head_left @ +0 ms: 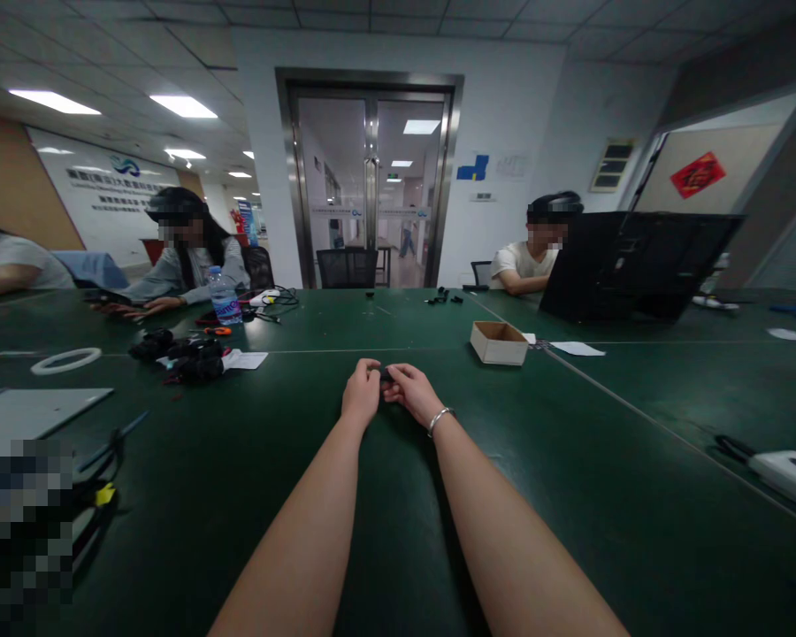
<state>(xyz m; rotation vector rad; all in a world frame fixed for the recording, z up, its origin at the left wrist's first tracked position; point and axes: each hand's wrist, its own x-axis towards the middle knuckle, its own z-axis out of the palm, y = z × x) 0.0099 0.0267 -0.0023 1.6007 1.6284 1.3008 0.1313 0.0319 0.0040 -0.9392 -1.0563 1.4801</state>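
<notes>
Bare forearms, silver bracelet (440,419)

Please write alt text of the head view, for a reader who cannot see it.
Both hands, left hand and right hand, pinch a small black part over a green table. A cardboard box stands beyond; two other people sit opposite.

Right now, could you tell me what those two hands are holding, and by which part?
Both the left hand and right hand pinch a small dark part between their fingertips, one at each end. What it is cannot be told.
</notes>
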